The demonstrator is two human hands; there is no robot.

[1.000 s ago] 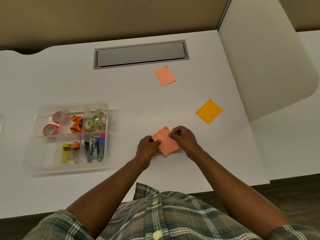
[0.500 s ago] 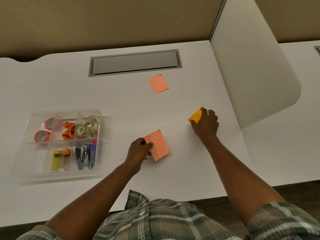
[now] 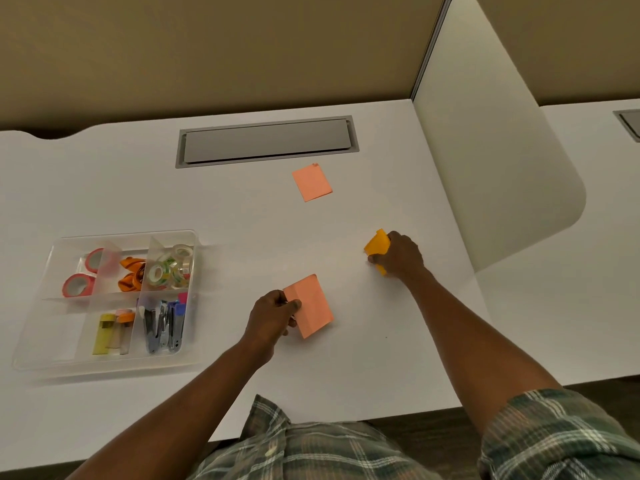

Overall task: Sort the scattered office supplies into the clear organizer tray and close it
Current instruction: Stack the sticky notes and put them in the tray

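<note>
Well, the white surface [image 3: 104, 188] fills most of the scene, with a grey hatch [image 3: 266, 142] set into it far beyond both grips. Well left of the left grip [image 3: 272, 315] sits the clear organizer tray [image 3: 124, 234], open-topped, with tape rolls [image 3: 169, 268] and staplers [image 3: 162, 327] in its compartments. That left grip is clamped on the near-left edge of a pink sticky pad [image 3: 313, 308], thumb on top. Off to its right and farther out, the right grip [image 3: 401, 256] is curled round an orange sticky pad [image 3: 377, 242], which is tilted up. A second pink pad [image 3: 312, 183] lies flat beyond both grips, short of the hatch.
</note>
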